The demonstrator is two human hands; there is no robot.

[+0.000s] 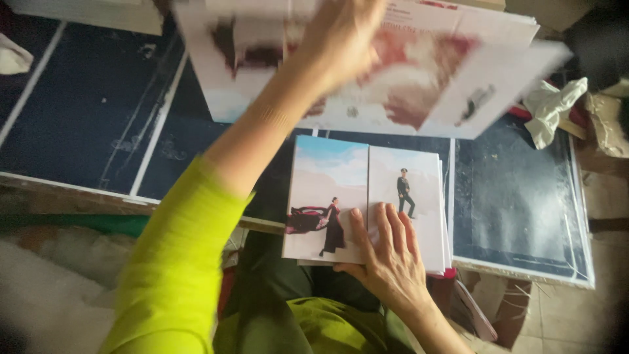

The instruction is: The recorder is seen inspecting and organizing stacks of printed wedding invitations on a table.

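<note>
A low table [98,105] carries everything; its top is covered by dark blue sheets [517,203] with white border lines, scuffed and dusty. Near the front edge a stack of folded prints [367,196] lies flat, the top one showing two small figures on pale sand under blue sky. At the far right a crumpled white cloth [550,108] rests on the top beside some red and brown scraps, too blurred to tell. A pale bit [13,56] sits at the far left edge.
</note>
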